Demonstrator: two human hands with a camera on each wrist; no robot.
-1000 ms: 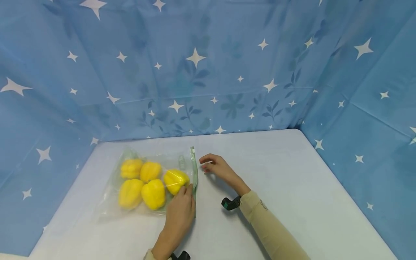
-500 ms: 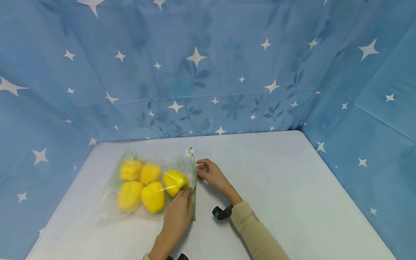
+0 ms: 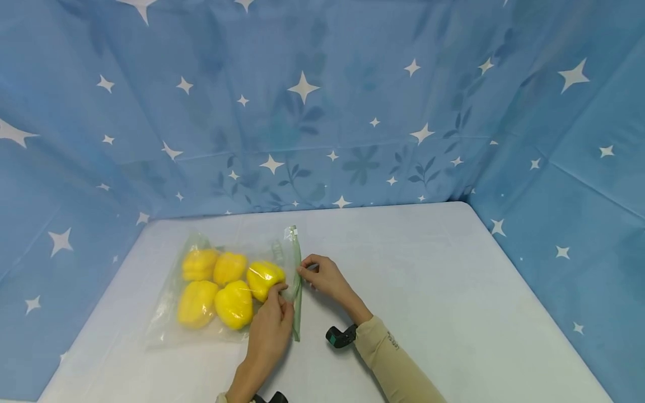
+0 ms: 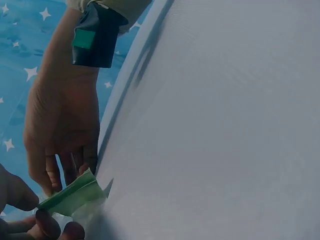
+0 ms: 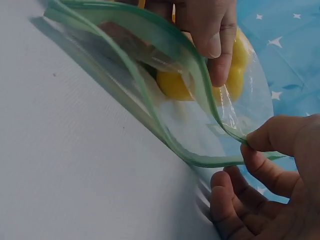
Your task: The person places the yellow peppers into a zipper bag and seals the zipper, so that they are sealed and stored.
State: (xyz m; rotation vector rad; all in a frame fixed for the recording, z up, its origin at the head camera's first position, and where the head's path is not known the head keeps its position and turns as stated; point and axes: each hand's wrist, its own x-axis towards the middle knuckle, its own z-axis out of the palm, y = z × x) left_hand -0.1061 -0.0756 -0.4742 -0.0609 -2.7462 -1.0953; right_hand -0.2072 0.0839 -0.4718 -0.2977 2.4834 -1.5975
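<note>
While the right hand (image 3: 327,280) pinches the green rim (image 3: 297,313) of a zip bag (image 3: 168,320), I can't tell whether the left hand (image 3: 268,327) grips it. Holding five yellow bell peppers (image 3: 234,305) on the table (image 3: 433,285), the bag seems soft and slippery, best taken by that stiffer rim.

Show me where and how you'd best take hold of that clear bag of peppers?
Probably by the green zip edge of the clear bag, coming from the person's right: the bag opens that way, with the yellow peppers lying farther left. A thumb-and-fingertip pinch, such as the right hand uses, should suit it, since the right wrist view shows thin strips gaping apart.
</note>
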